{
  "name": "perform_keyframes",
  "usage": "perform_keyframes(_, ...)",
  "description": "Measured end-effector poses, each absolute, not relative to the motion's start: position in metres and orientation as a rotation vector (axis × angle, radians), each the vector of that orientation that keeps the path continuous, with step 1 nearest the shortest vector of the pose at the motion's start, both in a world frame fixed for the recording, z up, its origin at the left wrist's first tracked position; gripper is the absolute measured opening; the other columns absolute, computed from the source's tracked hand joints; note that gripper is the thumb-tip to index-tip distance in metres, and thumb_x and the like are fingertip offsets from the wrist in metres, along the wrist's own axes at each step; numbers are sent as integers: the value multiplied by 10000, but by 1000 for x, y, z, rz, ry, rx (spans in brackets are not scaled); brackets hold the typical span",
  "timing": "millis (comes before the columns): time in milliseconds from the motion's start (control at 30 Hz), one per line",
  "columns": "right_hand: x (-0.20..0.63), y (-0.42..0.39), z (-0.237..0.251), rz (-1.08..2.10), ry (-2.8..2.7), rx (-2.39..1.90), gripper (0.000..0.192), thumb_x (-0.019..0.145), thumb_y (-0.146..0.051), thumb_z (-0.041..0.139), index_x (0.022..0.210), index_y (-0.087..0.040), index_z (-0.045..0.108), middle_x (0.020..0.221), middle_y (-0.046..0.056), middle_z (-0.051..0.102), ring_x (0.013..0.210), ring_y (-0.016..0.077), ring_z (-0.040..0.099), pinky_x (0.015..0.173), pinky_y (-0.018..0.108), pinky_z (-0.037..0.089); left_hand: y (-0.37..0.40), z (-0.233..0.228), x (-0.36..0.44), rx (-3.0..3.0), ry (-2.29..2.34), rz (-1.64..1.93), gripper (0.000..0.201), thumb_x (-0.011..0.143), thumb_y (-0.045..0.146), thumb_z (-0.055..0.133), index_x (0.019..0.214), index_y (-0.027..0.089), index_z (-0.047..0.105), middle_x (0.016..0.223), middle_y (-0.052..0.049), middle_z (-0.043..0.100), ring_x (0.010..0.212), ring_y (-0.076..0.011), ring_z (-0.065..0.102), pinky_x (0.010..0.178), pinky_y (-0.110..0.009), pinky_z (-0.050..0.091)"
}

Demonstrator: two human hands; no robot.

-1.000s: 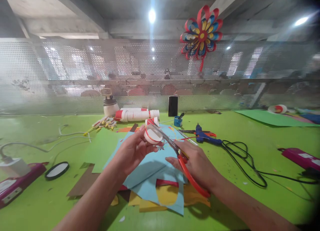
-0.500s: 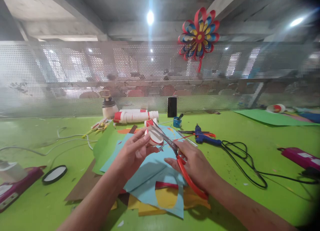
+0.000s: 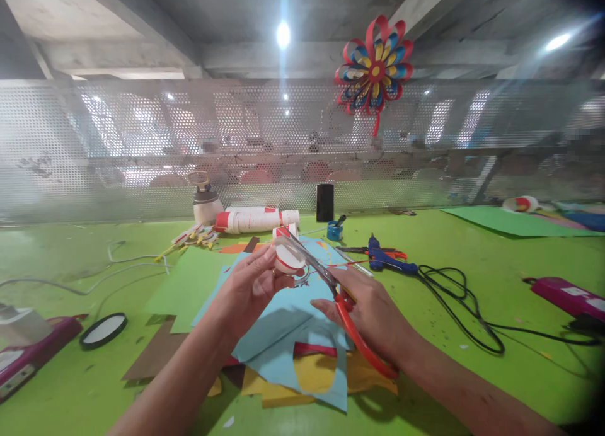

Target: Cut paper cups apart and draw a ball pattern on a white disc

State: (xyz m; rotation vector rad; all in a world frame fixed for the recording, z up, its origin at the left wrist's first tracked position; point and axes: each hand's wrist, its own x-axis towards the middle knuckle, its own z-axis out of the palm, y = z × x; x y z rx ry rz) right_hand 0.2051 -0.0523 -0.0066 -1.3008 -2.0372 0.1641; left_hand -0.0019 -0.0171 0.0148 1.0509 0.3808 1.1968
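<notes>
Between the fingers and thumb of my left hand is the round bottom of a paper cup, white with a red edge. My right hand is wrapped round the red handles of a pair of scissors. The blades point up and left, against the cup's edge; how far they are parted is hard to see. Below both hands lies light blue paper with a rounded cutout, on top of yellow pieces. Just beyond the cup piece stands another red and white cup.
Stacked paper cups lie at the back, beside a spray bottle. A blue glue gun with a black cord rests at right. A phone-like black slab stands near a blue pot. Power strips flank the green table.
The cup piece has turned slightly in my left hand, with the blades still at its edge. Green paper at left has dropped flatter and spread leftward.
</notes>
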Motion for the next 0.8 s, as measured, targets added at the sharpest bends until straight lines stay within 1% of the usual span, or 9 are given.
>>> perform_keyframes(133, 204, -51, -8, 153, -2036, -1312, 449, 829, -542, 649, 1094, -179, 630, 886, 82, 620, 792, 246, 580, 730, 389, 479, -17, 14, -2, 1023, 406, 1211, 190, 835, 280, 679, 932, 120, 709, 796, -62, 722, 720, -138, 664, 659, -230, 547)
perform_keyframes(267, 203, -49, -9, 148, -2022, -1291, 486, 820, -507, 679, 1175, -182, 610, 896, 78, 601, 806, 243, 580, 742, 387, 484, -16, 9, -1, 1018, 431, 1163, 191, 852, 284, 657, 934, 120, 706, 790, -62, 716, 727, -136, 663, 649, -220, 532)
perform_keyframes(400, 204, -50, -8, 146, -2033, -1271, 440, 830, -512, 661, 1106, -172, 621, 885, 75, 586, 795, 238, 564, 726, 379, 475, -17, 9, 1, 1022, 439, 1159, 218, 838, 295, 667, 955, 115, 703, 799, -72, 716, 734, -146, 662, 636, -226, 530)
perform_keyframes(533, 205, -51, -7, 169, -2047, -1270, 403, 839, -523, 643, 1047, -178, 624, 883, 70, 582, 776, 227, 551, 709, 366, 464, -18, 13, 1, 1048, 430, 1165, 218, 820, 306, 683, 885, 100, 704, 747, -80, 702, 726, -164, 666, 608, -227, 528)
perform_keyframes(633, 205, -52, -6, 173, -2048, -1254, 370, 834, -505, 661, 1018, -186, 623, 870, 57, 579, 764, 214, 548, 699, 350, 458, -19, 13, -1, 1045, 403, 1167, 205, 820, 300, 685, 861, 100, 705, 728, -69, 692, 705, -153, 659, 603, -222, 534)
perform_keyframes(800, 205, -53, -6, 148, -2054, -1214, 328, 860, -483, 633, 995, -184, 627, 842, 50, 580, 717, 191, 525, 664, 331, 452, -19, 13, -3, 993, 396, 1161, 190, 827, 281, 680, 916, 115, 710, 773, -64, 705, 713, -146, 666, 586, -202, 532)
